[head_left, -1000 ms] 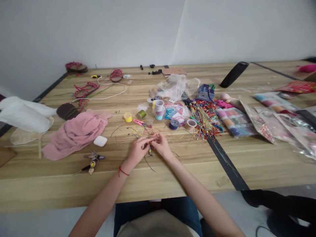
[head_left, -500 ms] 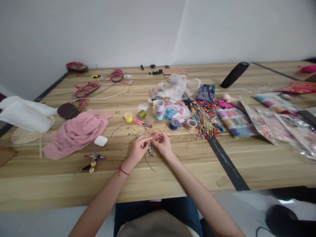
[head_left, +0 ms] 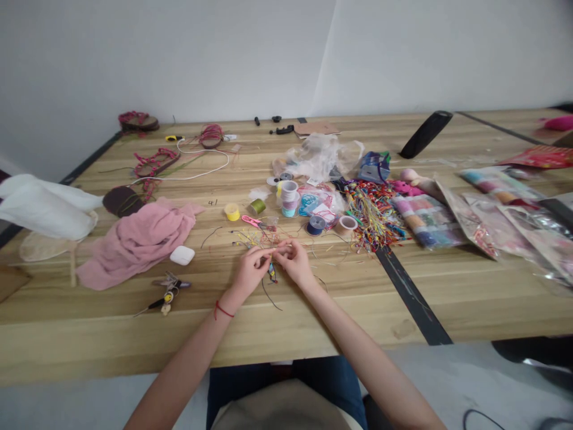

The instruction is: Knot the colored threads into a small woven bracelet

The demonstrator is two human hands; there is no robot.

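My left hand (head_left: 250, 272) and right hand (head_left: 293, 264) are closed, pinching a thin cord (head_left: 267, 291) between the fingertips just above the worktop (head_left: 358, 310), with a small coloured braid (head_left: 271, 273) hanging below them. It looks light, limp and slippery, so it's best held close to the braid. Loose thread snippets (head_left: 253, 239) lie just ahead, near pink snips (head_left: 251, 221).
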